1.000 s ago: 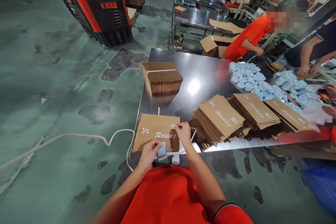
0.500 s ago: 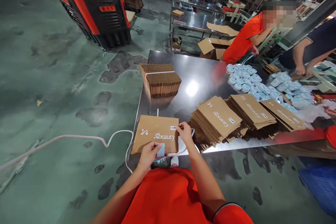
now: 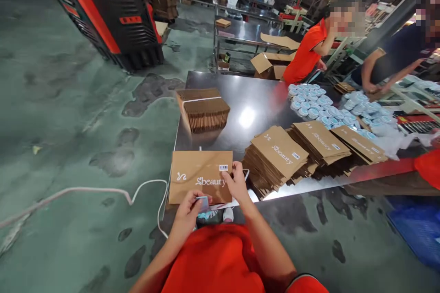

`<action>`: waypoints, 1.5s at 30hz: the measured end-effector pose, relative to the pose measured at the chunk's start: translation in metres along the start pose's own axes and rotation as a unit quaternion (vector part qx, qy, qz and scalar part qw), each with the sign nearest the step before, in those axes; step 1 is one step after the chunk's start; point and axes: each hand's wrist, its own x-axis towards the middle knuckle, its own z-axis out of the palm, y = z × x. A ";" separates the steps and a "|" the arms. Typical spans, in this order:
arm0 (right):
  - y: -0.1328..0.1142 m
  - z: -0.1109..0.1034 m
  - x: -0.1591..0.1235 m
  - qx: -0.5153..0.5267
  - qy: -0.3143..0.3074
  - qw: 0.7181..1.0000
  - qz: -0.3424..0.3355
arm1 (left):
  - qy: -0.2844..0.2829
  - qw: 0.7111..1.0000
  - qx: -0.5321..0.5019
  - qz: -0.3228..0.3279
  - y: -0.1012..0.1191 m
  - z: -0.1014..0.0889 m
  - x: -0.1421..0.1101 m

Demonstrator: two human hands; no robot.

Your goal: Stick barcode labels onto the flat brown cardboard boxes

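Head view has the left hand [image 3: 188, 207] pinching one blue slip [image 3: 204, 204] and, apart from it, the right hand [image 3: 238, 185] touching one printed cardboard piece [image 3: 192, 167] below its single label [image 3: 223, 167], grip impossible to tell, one strapped bundle [image 3: 208, 112] beyond both, three printed stacks [image 3: 283, 150] rightward.

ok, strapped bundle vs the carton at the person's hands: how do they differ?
A white strap crosses the strapped bundle; none crosses the visible face of the carton.
The strapped bundle shows many packed edges; the carton shows one broad face.
The carton bears white lettering and a label; no print shows on the strapped bundle.
Both look like brown cardboard.
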 end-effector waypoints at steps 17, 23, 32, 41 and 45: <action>-0.034 -0.087 -0.018 -0.130 0.155 0.979 0.002 | -0.021 0.994 0.101 0.024 0.024 0.021 -0.003; -0.047 -0.003 -0.054 -0.006 -0.140 0.990 0.008 | 0.008 1.000 0.020 0.012 0.030 0.020 -0.007; -0.053 0.005 -0.058 -0.010 -0.173 0.985 -0.007 | 0.016 0.997 0.072 -0.004 0.012 0.001 -0.004; 0.009 0.008 0.002 -0.129 0.071 0.987 0.067 | 0.038 0.995 0.084 -0.049 -0.013 -0.001 0.014; 0.029 0.010 0.028 -0.211 0.034 0.972 0.098 | 0.042 0.995 0.026 -0.092 -0.029 -0.008 0.028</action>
